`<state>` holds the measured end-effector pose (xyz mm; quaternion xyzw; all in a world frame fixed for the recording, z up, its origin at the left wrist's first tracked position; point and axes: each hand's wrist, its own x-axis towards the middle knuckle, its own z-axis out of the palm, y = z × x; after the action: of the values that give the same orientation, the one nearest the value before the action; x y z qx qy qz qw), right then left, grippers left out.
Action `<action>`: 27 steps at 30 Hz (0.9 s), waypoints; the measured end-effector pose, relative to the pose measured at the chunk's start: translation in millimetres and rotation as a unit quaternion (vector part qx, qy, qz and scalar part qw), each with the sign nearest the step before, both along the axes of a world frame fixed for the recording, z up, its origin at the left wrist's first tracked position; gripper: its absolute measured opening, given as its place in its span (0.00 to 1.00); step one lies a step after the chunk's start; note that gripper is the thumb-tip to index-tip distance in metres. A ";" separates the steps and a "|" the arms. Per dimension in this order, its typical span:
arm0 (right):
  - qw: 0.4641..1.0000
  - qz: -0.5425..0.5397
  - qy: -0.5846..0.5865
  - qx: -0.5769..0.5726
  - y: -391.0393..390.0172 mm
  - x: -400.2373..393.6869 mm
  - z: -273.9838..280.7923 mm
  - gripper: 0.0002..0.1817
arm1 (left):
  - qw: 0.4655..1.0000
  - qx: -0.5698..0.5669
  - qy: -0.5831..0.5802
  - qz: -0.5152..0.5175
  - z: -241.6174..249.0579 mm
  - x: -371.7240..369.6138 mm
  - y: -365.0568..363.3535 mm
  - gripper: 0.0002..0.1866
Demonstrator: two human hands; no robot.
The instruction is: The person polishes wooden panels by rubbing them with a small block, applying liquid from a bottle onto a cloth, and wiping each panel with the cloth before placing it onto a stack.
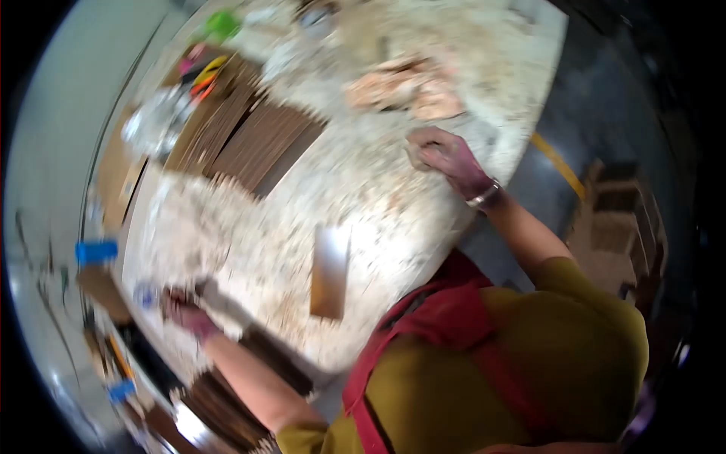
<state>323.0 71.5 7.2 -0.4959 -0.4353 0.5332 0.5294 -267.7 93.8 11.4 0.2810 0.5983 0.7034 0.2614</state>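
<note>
A glossy brown strip lies on the pale, stained table between my hands, light glaring off its upper half. My right hand, purple-stained and with a band at the wrist, is closed above the table near its right edge. I cannot tell what its curled fingers hold. Just beyond it sits a crumpled peach-coloured cloth. At the far left my left hand is stretched out, its fingers blurred and dark. Right beside those fingertips is a small clear, bluish round item.
Stacked brown strips stand by a cardboard box at the upper left, with a clear plastic bag alongside. More brown strips lie under my left forearm. A wooden crate-like stand is on the floor at right.
</note>
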 end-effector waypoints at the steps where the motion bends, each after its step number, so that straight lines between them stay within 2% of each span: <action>1: 0.999 -0.047 -0.007 0.005 7.7 17.5 12.8 0.10 | 0.998 -0.021 -0.015 -0.065 18.3 28.4 -9.2 0.19; 2: 0.994 -0.018 -0.099 0.042 21.2 42.1 10.8 0.11 | 0.994 -0.056 0.080 -0.042 35.1 80.2 -11.5 0.25; 3: 0.989 -0.016 -0.127 0.079 30.6 55.5 0.5 0.13 | 0.982 -0.011 0.155 -0.106 37.6 105.6 -12.1 0.25; 4: 0.981 -0.016 -0.155 0.116 40.2 69.7 -8.9 0.15 | 0.978 -0.043 0.131 -0.159 48.6 138.2 -7.3 0.25; 5: 0.937 -0.012 -0.307 0.165 69.3 90.7 -63.8 0.18 | 0.983 -0.094 0.037 -0.153 41.3 157.4 8.2 0.25; 6: 0.958 0.009 -0.277 0.070 74.0 90.3 -56.0 0.19 | 0.972 -0.107 0.089 -0.188 47.1 188.6 4.2 0.22; 7: 0.997 -0.039 -0.017 0.068 68.6 84.0 -65.8 0.17 | 0.958 -0.116 0.142 -0.221 53.4 219.6 -0.7 0.19; 8: 0.981 -0.060 -0.160 0.088 77.5 82.2 -60.9 0.15 | 0.955 -0.113 0.138 -0.237 66.0 252.2 -8.8 0.16; 9: 0.949 -0.073 -0.291 0.094 83.5 80.1 -57.5 0.12 | 0.940 -0.093 0.127 -0.302 51.0 257.6 -1.5 0.16; 10: 0.989 -0.095 -0.102 0.040 76.9 65.1 -48.3 0.13 | 0.924 -0.082 0.122 -0.354 34.9 251.6 4.2 0.16; 11: 0.998 -0.062 -0.003 0.005 70.9 69.3 -40.1 0.14 | 0.914 -0.044 0.132 -0.382 35.5 270.6 4.6 0.16; 12: 0.991 -0.095 -0.094 0.020 56.7 65.3 -23.0 0.13 | 0.902 -0.006 0.136 -0.409 33.2 281.4 4.2 0.15; 13: 0.994 -0.080 -0.075 0.011 40.4 65.1 -10.3 0.14 | 0.887 -0.005 0.161 -0.433 41.9 293.3 2.9 0.15; 14: 0.997 -0.062 -0.055 0.003 24.7 64.2 1.8 0.15 | 0.872 -0.001 0.216 -0.439 39.9 301.6 8.2 0.20; 16: 1.000 -0.021 0.003 0.006 -12.6 63.3 36.5 0.17 | 0.810 0.137 0.346 -0.453 68.5 342.8 0.9 0.31; 17: 0.999 0.022 -0.005 0.033 -35.6 62.7 65.5 0.18 | 0.827 0.174 0.279 -0.455 66.7 350.3 0.6 0.24; 18: 0.995 0.039 0.014 0.086 -31.7 58.3 48.4 0.17 | 0.764 0.201 0.363 -0.494 43.8 367.1 24.0 0.42; 19: 0.993 0.063 0.031 0.095 -43.5 51.1 63.1 0.16 | 0.692 0.235 0.434 -0.527 21.3 383.9 47.2 0.60; 20: 0.989 0.087 0.048 0.106 -54.5 44.0 77.6 0.16 | 0.691 0.238 0.427 -0.533 8.7 409.6 51.5 0.46; 21: 0.983 0.104 0.040 0.147 -51.2 40.4 71.1 0.16 | 0.644 0.176 0.430 -0.608 15.7 424.4 50.7 0.46; 22: 0.982 0.095 0.043 0.155 -52.6 38.0 73.3 0.16 | 0.679 0.022 0.078 -0.730 2.1 437.0 47.3 0.41; 24: 0.981 0.076 0.048 0.173 -57.8 33.8 79.5 0.15 | 0.661 -0.062 -0.034 -0.747 -24.2 440.5 68.1 0.34; 25: 0.993 0.046 0.048 0.095 -69.8 35.4 96.5 0.15 | 0.668 -0.048 -0.130 -0.731 -23.6 446.7 56.1 0.30; 26: 0.983 0.049 0.140 0.108 -71.4 38.1 97.9 0.14 | 0.651 -0.060 -0.158 -0.740 -20.2 443.1 43.0 0.30; 27: 0.964 0.052 0.230 0.121 -72.6 39.6 97.5 0.14 | 0.633 -0.073 -0.186 -0.748 22.0 443.9 11.0 0.30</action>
<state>362.6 -1.1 104.6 -0.2690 -0.3879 0.6035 0.6427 176.2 104.8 33.4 0.4756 0.1707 0.2582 0.8234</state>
